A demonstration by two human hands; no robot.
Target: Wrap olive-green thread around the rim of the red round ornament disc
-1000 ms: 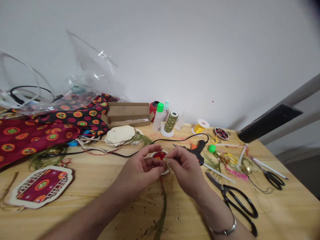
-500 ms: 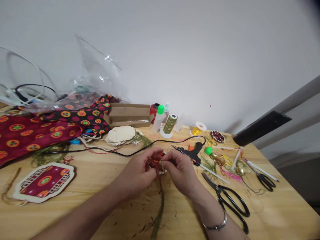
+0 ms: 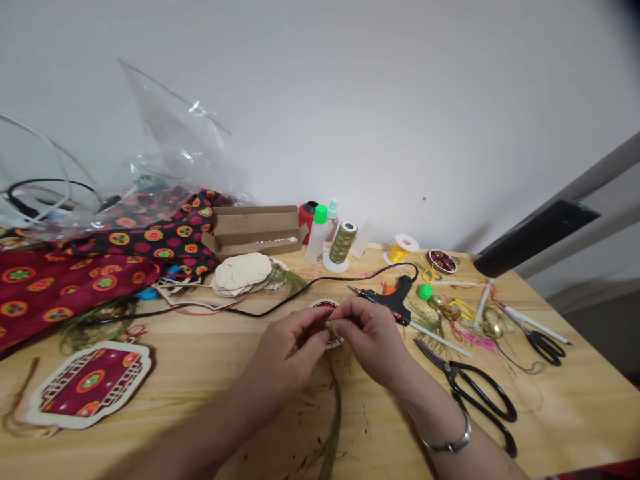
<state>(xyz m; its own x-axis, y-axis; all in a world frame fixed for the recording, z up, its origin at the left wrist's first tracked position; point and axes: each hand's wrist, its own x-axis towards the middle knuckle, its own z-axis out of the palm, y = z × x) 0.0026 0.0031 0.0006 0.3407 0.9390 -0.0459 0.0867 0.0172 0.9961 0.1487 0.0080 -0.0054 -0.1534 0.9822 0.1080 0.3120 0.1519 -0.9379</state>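
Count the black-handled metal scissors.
2: large black-handled pair, right of the right hand; smaller black-handled pair, farther right and back. Others may be hidden.

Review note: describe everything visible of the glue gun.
The glue gun is black, seemingly plastic, with an orange trigger. It lies on the wooden table, nozzle pointing left, handle toward the wall. A white stick extends from its rear; a black cord leaves its handle. The right grip overlaps its lower edge; contact is unclear.

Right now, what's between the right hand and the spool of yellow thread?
In the head view, the glue gun lies between the right hand and the yellow spool, with a black cord running between gun and spool.
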